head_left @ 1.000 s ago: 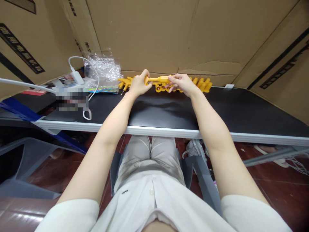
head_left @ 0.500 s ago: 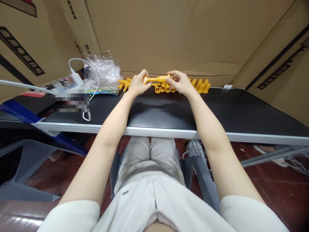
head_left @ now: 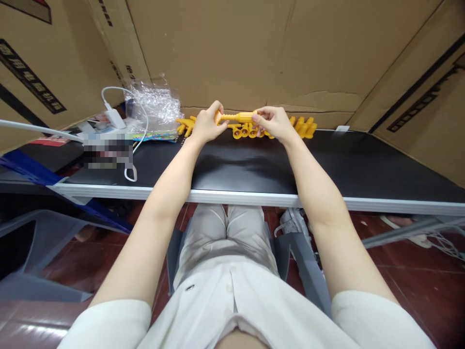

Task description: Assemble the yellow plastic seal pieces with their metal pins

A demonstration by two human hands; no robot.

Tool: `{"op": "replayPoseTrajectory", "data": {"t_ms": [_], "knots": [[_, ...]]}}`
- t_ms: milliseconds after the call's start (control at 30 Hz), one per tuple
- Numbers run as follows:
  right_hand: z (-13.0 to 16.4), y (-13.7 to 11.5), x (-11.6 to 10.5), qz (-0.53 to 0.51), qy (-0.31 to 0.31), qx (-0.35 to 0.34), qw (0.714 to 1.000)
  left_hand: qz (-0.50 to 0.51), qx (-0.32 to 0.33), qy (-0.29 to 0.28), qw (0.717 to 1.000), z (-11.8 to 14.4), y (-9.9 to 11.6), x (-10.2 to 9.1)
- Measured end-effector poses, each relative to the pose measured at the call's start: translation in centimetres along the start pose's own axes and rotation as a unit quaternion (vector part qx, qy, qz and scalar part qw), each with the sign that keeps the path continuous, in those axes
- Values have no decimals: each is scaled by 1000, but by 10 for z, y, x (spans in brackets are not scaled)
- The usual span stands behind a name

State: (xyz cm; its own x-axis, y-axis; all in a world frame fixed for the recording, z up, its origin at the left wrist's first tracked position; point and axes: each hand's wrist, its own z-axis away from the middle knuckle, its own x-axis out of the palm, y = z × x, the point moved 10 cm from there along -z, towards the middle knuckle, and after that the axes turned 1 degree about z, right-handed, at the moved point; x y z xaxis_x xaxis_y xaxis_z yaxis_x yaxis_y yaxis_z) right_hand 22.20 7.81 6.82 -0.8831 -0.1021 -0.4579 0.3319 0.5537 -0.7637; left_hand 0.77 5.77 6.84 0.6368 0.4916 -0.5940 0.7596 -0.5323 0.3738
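Note:
A yellow plastic rod point(head_left: 240, 117) with a ribbed shaft and a thicker right part spans the gap between my hands, roughly level above the back of the table. My left hand point(head_left: 206, 125) is closed around its left end, thumb and fingers pinching it. At the thicker right end, the fingertips of my right hand point(head_left: 275, 124) grip it and hide its tip. Just below and behind it lie several yellow pieces with round cup-like ends point(head_left: 244, 133), partly covered by my right hand. Yellow hand-shaped pieces point(head_left: 186, 126) lie beside my left wrist.
More yellow pieces point(head_left: 305, 128) stand in a row right of my right hand. Clear plastic bags point(head_left: 154, 109), a white charger with cable point(head_left: 115, 118) and a blurred item point(head_left: 108, 151) are on the left. Cardboard walls point(head_left: 225, 53) enclose the black table point(head_left: 381, 167).
The fingers of my right hand have shifted slightly on the rod's right end. Both hands keep their hold and have barely moved otherwise.

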Motion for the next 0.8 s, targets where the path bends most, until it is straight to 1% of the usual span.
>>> {"op": "replayPoseTrajectory", "data": {"t_ms": [67, 200, 333, 433, 500, 667, 800], "knots": [[0, -1, 0, -19, -4, 4, 1000, 14, 30, 23, 999, -2, -2, 2], [-1, 3, 5, -32, -7, 24, 999, 23, 57, 37, 997, -2, -2, 6], [-4, 11, 8, -41, 3, 44, 998, 21, 57, 35, 997, -3, 1, 5], [-4, 15, 7, -46, -5, 52, 998, 19, 50, 28, 998, -4, 0, 6], [-4, 14, 5, -50, -20, 44, 998, 20, 42, 24, 999, -5, -2, 7], [-4, 4, 1, -75, -50, -18, 996, 18, 36, 21, 999, -5, -6, 7], [-4, 7, 1, -74, -51, -16, 996, 12, 38, 19, 999, -4, -7, 8]]}}
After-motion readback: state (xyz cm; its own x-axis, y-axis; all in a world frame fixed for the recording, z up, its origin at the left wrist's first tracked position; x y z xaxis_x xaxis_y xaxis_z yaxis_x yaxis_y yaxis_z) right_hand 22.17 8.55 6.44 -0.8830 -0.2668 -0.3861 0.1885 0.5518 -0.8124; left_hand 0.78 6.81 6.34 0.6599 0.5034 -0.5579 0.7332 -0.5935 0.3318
